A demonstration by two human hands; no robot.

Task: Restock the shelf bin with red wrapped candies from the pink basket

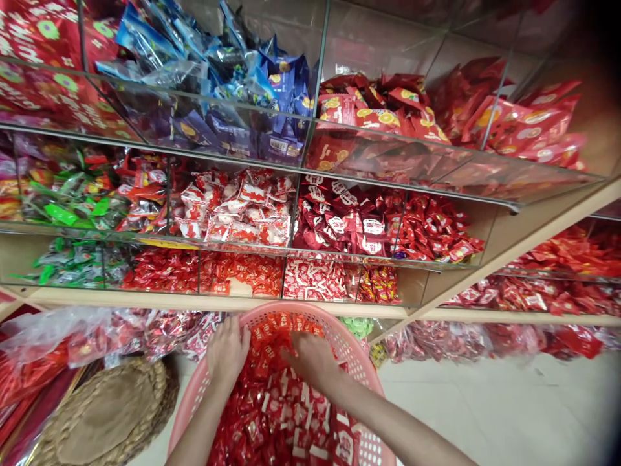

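Observation:
A pink plastic basket [183, 409] with a perforated wall stands in front of me, filled with small wrapped candies [276, 408] in red, orange-red and white. My left hand [227, 355] is closed over the basket's far left rim. Inside the basket, near its far side, my right hand [313, 360] touches the candies. Its fingertips are blurred and partly hidden, so I cannot make out whether they hold any.
Shelves with clear dividers hold blue packets [194, 58], red packets [378, 107] and green-wrapped sweets [77, 200]. A wooden shelf edge [334, 309] runs just behind the basket. Bagged candies [436, 343] line the floor. A woven stool [111, 414] stands at left.

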